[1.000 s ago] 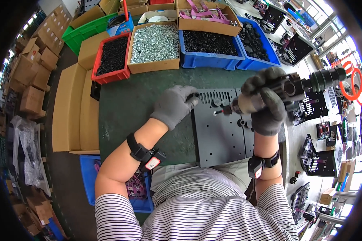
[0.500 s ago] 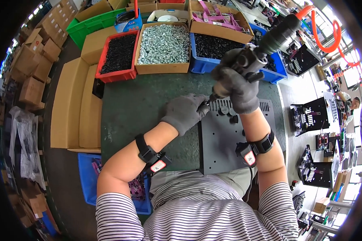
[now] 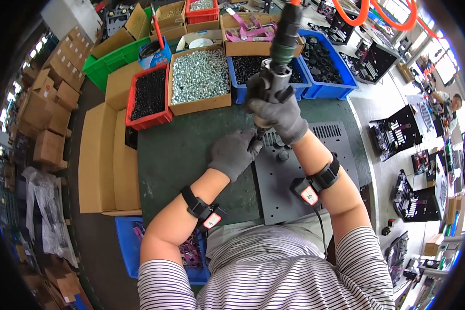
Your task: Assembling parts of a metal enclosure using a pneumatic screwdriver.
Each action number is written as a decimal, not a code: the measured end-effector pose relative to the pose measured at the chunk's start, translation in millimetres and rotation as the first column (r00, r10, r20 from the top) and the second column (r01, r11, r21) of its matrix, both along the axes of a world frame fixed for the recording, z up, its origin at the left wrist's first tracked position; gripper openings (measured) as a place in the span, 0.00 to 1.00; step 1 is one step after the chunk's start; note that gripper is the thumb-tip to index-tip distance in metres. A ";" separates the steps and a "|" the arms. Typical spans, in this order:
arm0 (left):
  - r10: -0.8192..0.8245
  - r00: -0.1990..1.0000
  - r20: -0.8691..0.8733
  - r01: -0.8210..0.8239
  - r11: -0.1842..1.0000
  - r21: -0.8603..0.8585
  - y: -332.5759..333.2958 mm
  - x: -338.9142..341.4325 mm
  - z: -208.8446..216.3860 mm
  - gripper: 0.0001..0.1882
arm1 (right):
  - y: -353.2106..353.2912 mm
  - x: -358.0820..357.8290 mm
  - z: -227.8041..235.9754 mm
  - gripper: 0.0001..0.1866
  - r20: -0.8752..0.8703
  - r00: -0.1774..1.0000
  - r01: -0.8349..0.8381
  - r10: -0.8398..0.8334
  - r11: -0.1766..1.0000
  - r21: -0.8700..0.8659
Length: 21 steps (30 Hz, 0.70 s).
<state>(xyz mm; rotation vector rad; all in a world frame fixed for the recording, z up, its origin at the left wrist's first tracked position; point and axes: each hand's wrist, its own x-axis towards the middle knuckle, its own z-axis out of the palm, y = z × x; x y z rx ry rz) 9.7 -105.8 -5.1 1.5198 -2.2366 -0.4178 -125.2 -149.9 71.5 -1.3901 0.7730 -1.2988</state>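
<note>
The person's two hands both wear grey knit gloves, and each forearm carries one black wrist strap with a small red-and-white tag. The right hand (image 3: pixel 276 114) is clamped around the grip of one dark, cylindrical powered screwdriver (image 3: pixel 278 62), which stands nearly upright with its tip down at the near left corner of one flat dark grey metal panel (image 3: pixel 315 181). The left hand (image 3: pixel 235 152) rests with its fingers curled at the panel's left edge, touching the driver's tip area; whether it pinches a screw cannot be told. The two hands sit close together, almost touching.

The panel lies on one dark green table mat (image 3: pixel 175 160). It shows one block of vent slots near its far right corner and a few small dark knobs near the driver tip.

Along the far edge of the mat stand four bins of fasteners: one red plastic tray of black screws (image 3: pixel 149 95), one cardboard box of silver screws (image 3: pixel 199 77), and two blue plastic bins of black parts (image 3: pixel 323 67). Behind them are one cardboard box with pink pieces (image 3: pixel 248 33) and one green plastic crate (image 3: pixel 111 64).

Plain cardboard boxes (image 3: pixel 108 160) line the left of the table, and more are stacked on the floor. To the right, several black perforated panels (image 3: pixel 392 137) lie on a pale floor, and an orange coiled hose (image 3: pixel 382 15) hangs overhead.
</note>
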 end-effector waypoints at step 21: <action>0.622 0.280 -0.731 0.661 0.427 0.617 39.4 -9.1 35.3 0.15 | 107.0 -59.5 32.4 0.27 0.509 0.861 0.096 0.024 0.973 -0.208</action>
